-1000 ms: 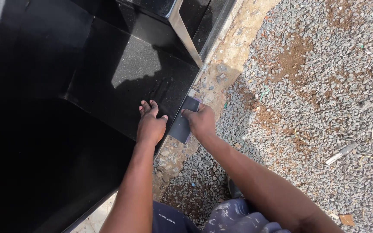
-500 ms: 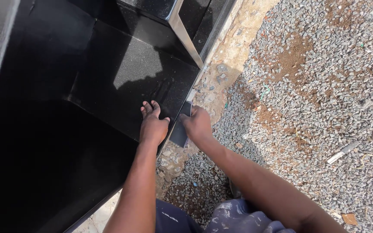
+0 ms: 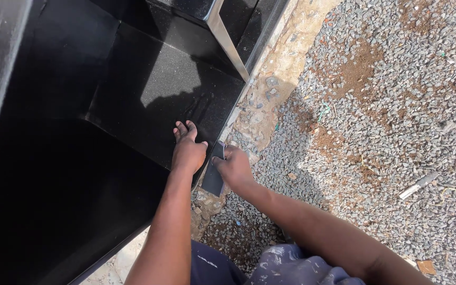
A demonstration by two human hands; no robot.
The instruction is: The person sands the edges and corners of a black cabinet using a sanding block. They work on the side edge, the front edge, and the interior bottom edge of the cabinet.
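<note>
The right hand [image 3: 233, 166], fingers closed on the dark pad [image 3: 215, 177], has slid it down along the slab [image 3: 164, 89] edge since a second ago, while the left hand [image 3: 188, 153] lies flat with fingers spread on the slab

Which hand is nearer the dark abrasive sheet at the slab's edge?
Right. The right hand presses the dark abrasive sheet against the black slab edge; the left hand rests flat on top, beside it.
</note>
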